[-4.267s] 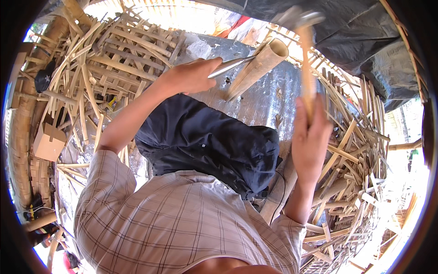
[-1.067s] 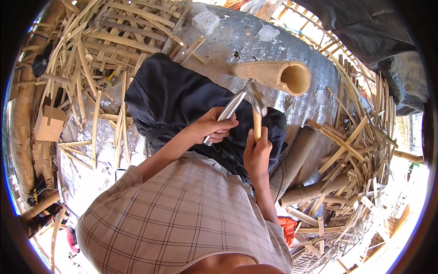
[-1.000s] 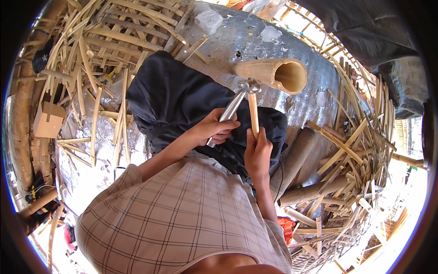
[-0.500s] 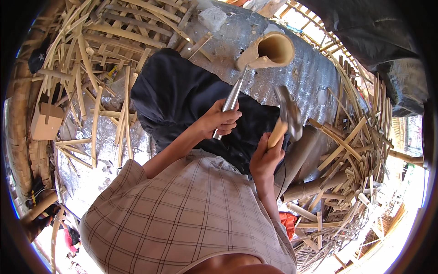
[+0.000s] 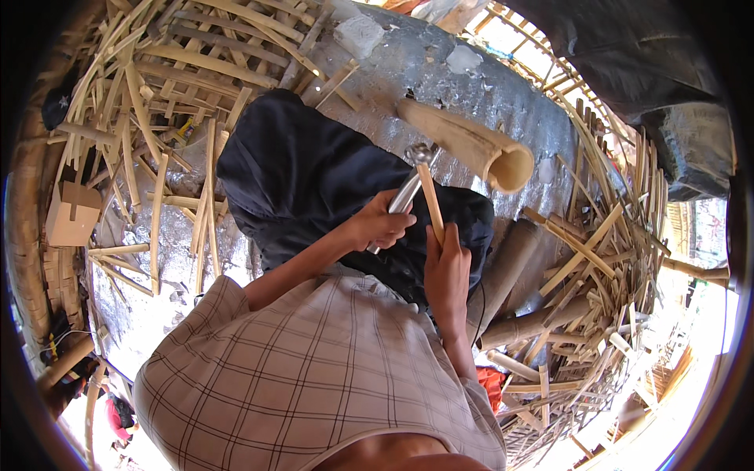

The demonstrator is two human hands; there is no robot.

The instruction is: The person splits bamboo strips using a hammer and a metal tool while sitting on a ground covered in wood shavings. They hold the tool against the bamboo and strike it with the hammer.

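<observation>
My left hand [image 5: 382, 223] is closed around a chisel [image 5: 405, 194] with a shiny, tubular metal handle. Its far end is hidden behind the hammer head. My right hand [image 5: 446, 271] grips the wooden handle of a hammer [image 5: 430, 196]. The hammer's metal head lies across the upper part of the chisel in this view; whether they touch, I cannot tell. Just beyond both tools, a thick bamboo tube [image 5: 467, 141] lies on its side, its open, notched end toward the right. Black cloth [image 5: 306, 165] covers my legs beneath my hands.
Split bamboo strips [image 5: 228, 63] and lattice fill the far left. More bamboo offcuts [image 5: 597, 314] are heaped at the right, beside thick bamboo poles [image 5: 506, 271]. A cardboard box [image 5: 74, 214] stands at the left edge. Grey sheeting [image 5: 377, 67] covers the ground ahead.
The bamboo tube has tipped from standing with its open end up to lying with that end toward the right. My right hand has swung the hammer left, over to the chisel.
</observation>
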